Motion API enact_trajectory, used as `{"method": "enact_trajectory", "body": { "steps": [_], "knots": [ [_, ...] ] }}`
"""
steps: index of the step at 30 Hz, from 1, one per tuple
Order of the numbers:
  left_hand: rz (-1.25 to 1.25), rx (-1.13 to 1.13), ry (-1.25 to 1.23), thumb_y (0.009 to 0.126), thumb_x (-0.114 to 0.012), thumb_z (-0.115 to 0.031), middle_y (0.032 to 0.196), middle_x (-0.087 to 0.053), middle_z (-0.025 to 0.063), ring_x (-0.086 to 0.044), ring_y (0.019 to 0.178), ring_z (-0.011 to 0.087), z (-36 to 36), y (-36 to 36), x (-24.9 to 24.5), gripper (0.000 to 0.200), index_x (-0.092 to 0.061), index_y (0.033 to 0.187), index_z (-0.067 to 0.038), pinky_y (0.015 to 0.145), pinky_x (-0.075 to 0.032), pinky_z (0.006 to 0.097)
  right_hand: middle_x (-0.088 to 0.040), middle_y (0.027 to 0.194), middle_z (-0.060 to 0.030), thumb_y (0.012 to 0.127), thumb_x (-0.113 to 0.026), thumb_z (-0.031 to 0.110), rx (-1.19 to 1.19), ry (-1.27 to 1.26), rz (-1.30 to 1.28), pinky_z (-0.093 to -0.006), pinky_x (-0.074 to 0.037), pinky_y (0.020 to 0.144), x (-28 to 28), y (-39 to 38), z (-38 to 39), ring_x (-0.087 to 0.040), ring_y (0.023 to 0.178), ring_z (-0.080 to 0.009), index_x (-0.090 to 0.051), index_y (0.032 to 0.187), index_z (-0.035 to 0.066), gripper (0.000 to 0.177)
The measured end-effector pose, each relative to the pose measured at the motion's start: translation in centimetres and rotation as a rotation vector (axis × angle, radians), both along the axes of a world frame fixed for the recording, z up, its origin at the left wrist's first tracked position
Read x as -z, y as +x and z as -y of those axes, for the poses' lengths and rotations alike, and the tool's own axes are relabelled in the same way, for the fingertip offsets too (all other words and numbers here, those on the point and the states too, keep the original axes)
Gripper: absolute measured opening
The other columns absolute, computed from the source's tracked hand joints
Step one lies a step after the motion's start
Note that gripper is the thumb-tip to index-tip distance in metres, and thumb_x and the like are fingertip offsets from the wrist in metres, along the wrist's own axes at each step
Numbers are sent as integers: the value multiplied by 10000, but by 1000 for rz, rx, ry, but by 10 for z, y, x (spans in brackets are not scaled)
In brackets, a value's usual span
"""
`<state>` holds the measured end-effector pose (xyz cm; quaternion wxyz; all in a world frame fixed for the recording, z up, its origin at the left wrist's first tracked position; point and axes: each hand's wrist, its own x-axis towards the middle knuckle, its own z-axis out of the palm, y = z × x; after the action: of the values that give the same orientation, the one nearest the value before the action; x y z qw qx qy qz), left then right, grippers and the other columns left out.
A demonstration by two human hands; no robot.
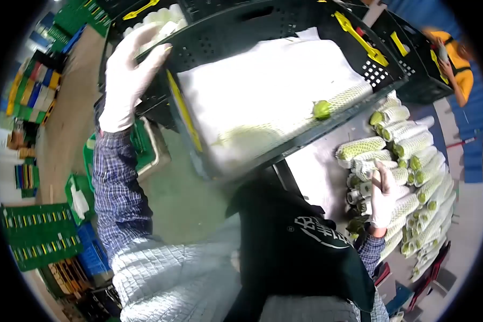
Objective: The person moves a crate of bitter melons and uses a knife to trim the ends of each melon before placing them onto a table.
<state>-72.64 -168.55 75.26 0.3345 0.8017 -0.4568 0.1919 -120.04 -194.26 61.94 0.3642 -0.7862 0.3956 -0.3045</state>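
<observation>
My left hand, in a white glove, is raised at the left end of a dark crate, its thumb and fingers apart with nothing seen between them. White paper lines that crate. Along its near side lies a long green vegetable in a white foam net, and a blurred, paler one lies further left. My gloved right hand is over a pile of similar netted vegetables on the right, fingers extended against them. Whether it grips one does not show clearly.
Another crate with netted vegetables stands behind my left hand. More dark crates stand at the upper right, near a person in orange. Green crates and a green basket are on the floor to the left.
</observation>
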Motion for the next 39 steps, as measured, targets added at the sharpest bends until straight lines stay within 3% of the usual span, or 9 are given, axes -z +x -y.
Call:
{"method": "enact_trajectory", "body": {
  "steps": [4, 7, 11, 15, 18, 24, 27, 33, 39],
  "knots": [
    [-343, 807, 237, 876, -669, -343, 1143, -648, 138, -632, 1041, 241, 104, -49, 26, 510, -591, 1241, 5, 947, -494, 344, -697, 982, -38, 914, -601, -34, 50, -66, -145, -220, -486, 785, -8, 2, -22, -588, 838, -69, -669, 1228, 15, 325],
    [87, 535, 1033, 835, -692, -399, 1075, -666, 165, -642, 1001, 305, 146, -99, 46, 456, -673, 1107, -34, 960, -488, 420, -696, 1019, -28, 907, -589, -58, 54, 2, -80, -216, -483, 796, 0, -18, -25, -581, 866, -64, -651, 1264, 22, 371],
    [-164, 652, 1083, 699, -791, -378, 1115, -679, 180, -653, 1048, 278, 170, -91, 100, 651, -633, 1208, -3, 945, -504, 369, -678, 863, -17, 901, -602, -56, 185, 121, 46, -202, -484, 708, 20, -61, -23, -603, 776, -64, -663, 1213, -2, 323],
    [-842, 568, 1214, 707, -800, -312, 1141, -664, 215, -643, 1075, 286, 180, -63, 136, 769, -516, 1297, 90, 953, -495, 341, -674, 857, -13, 927, -577, -50, 302, 227, 91, -187, -473, 670, 16, -73, -32, -589, 746, -45, -655, 1243, -10, 328],
    [-643, 547, 1331, 728, -788, -364, 1161, -656, 214, -640, 1073, 286, 183, -75, 118, 765, -529, 1291, 84, 965, -488, 338, -676, 844, -17, 923, -582, -48, 300, 197, 133, -193, -487, 677, 17, -71, -32, -603, 744, -50, -653, 1243, -12, 330],
    [-994, 415, 1248, 717, -852, -413, 1030, -717, 163, -685, 940, 236, 184, -50, 127, 703, -643, 1178, 75, 846, -540, 322, -662, 898, -7, 859, -613, -98, 230, 127, 79, -203, -485, 762, 21, -53, -30, -584, 813, -45, -669, 1197, -4, 355],
    [-674, 648, 1285, 722, -860, -384, 1014, -725, 150, -680, 968, 223, 181, -55, 125, 647, -672, 1150, 63, 858, -531, 322, -620, 859, 15, 843, -624, -102, 243, 105, 69, -191, -463, 740, 9, -38, -34, -540, 778, -36, -668, 1196, -6, 368],
    [-1048, 597, 1228, 685, -895, -157, 1163, -696, 124, -652, 1042, 197, 186, -36, 129, 678, -607, 1270, 30, 948, -496, 307, -669, 950, -12, 943, -569, -38, 203, 83, -40, -191, -468, 747, 3, -55, -35, -596, 814, -49, -646, 1248, -15, 315],
    [-1101, 825, 269, 676, -887, -160, 1088, -654, 45, -612, 1030, 154, 171, -38, 26, 655, -590, 1250, -56, 922, -521, 333, -561, 757, 53, 817, -622, -94, 178, 72, 94, -182, -393, 625, -7, -51, -19, -468, 665, -23, -659, 1229, 0, 424]
  ]
}}
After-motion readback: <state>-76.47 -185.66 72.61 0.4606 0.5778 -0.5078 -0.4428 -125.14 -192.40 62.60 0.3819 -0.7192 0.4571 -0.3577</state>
